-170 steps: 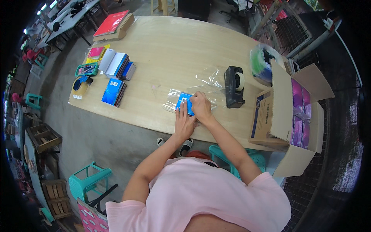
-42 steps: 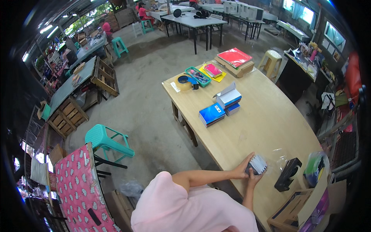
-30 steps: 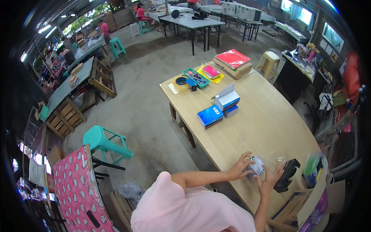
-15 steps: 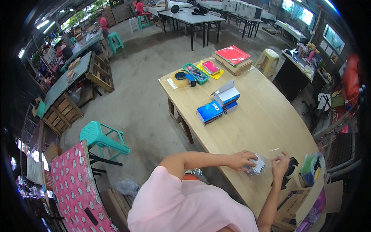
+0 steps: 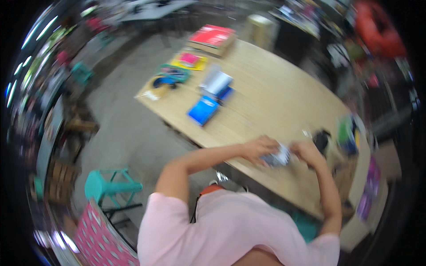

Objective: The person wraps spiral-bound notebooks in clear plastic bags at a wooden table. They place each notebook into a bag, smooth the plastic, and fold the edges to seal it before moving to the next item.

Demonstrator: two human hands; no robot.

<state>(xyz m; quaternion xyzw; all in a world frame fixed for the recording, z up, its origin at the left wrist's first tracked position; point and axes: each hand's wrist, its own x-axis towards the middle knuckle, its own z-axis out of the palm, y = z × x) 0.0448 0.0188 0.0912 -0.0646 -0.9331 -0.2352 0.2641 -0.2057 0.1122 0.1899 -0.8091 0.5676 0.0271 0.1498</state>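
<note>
A small clear plastic packet (image 5: 279,158) with whitish contents lies near the front edge of the wooden table (image 5: 275,99). My left hand (image 5: 261,149) is closed over its left side, fingers bent onto the plastic. At its right edge is my right hand (image 5: 306,153), fingers drawn together in a pinch; blur hides what is between them. A black tape dispenser (image 5: 321,141) sits just beyond the right hand. Farther left on the table are a blue spiral notebook (image 5: 203,110) and a stack with an opened notebook (image 5: 216,83) on top.
Toward the far left corner stand a green basket (image 5: 174,73), tape rolls (image 5: 156,90), and a pink item (image 5: 189,59) on yellow. A red-topped box (image 5: 212,37) is at the back. An open carton (image 5: 361,177) stands on the right. A teal stool (image 5: 106,186) is on the floor, left.
The view has swung and blurred, so the table appears farther left and higher. Both hands stay at the packet; the right hand appears more closed and nearer to it.
</note>
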